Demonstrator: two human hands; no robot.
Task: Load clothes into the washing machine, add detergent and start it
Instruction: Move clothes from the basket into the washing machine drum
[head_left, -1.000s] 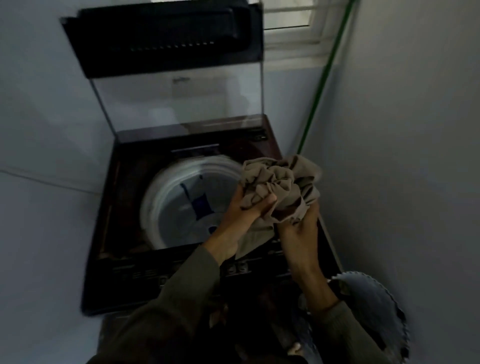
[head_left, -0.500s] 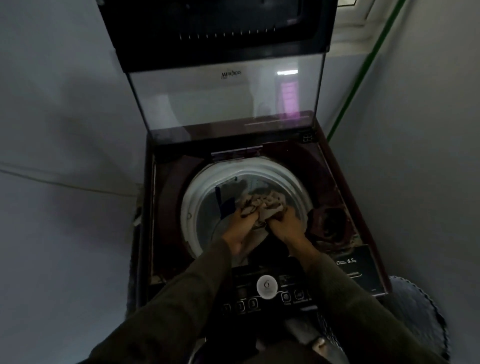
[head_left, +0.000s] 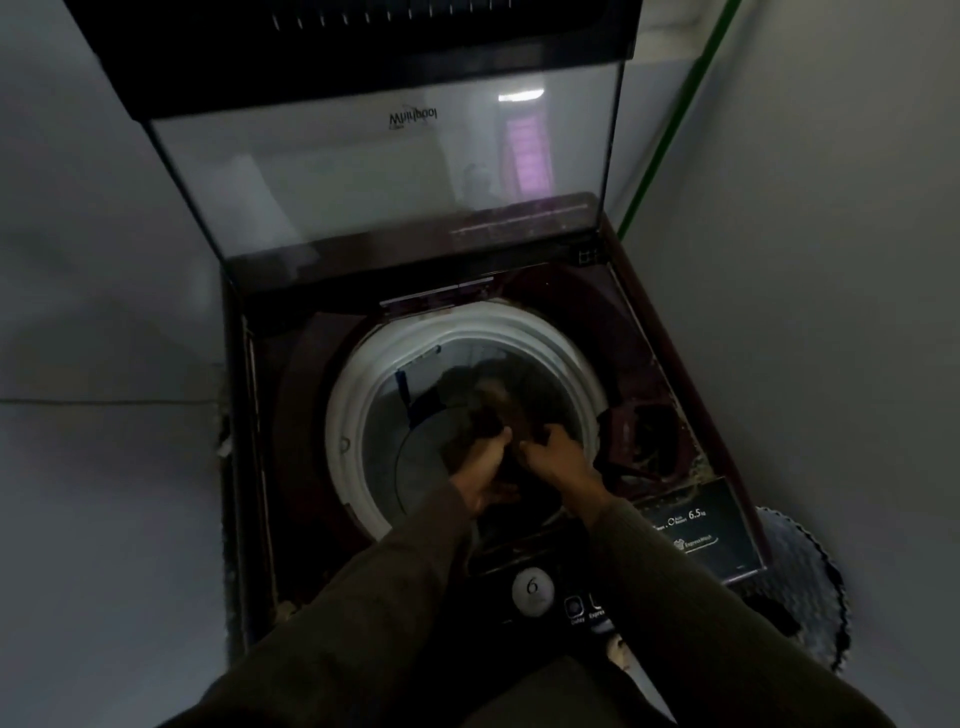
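A cramped home laundry corner: a top-loading washing machine (head_left: 291, 441) squeezed between plain grey walls (head_left: 104, 260).

Glass lid (head_left: 384, 171) is showing "Whirlpool", mirrored; round dial (head_left: 532, 590) is showing "6"; corner label (head_left: 698, 530) is reading "6.5 kg", "Express Wash".

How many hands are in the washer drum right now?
2: left hand at the near side of the drum, right hand just beside it, both over the clothes. No others seen.

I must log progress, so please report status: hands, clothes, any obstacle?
Status: left hand and right hand down in the drum, on the garment; grip blurred. Lid stands open. No obstacle seen.
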